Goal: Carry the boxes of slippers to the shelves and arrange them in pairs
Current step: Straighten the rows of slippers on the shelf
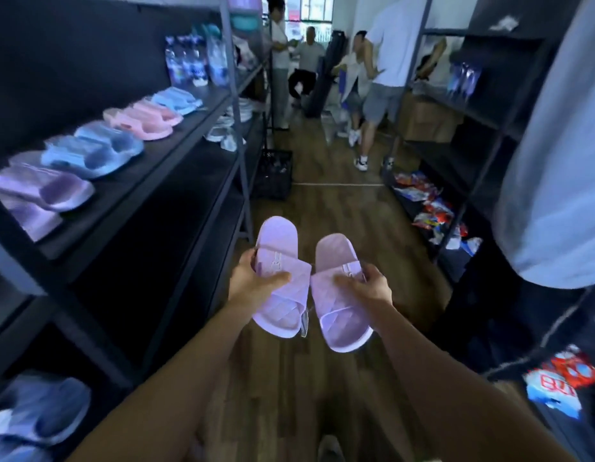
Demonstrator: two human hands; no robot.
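Note:
I hold a pair of lilac slippers out in front of me over the wooden aisle floor. My left hand (252, 280) grips the left lilac slipper (278, 295) by its quilted strap, thumb on top. My right hand (366, 285) grips the right lilac slipper (339, 315) the same way. Both slippers point away from me, side by side. On the dark shelf (176, 151) to my left lie pairs in a row: purple slippers (42, 191), blue slippers (92, 151), pink slippers (142, 118) and light blue slippers (177, 100).
Dark metal shelving lines both sides of the aisle. A black crate (274, 175) stands on the floor ahead by the left rack. Several people (386, 78) stand at the far end. A person in a light shirt (556, 168) is close on my right. Colourful packets (436, 211) lie low right.

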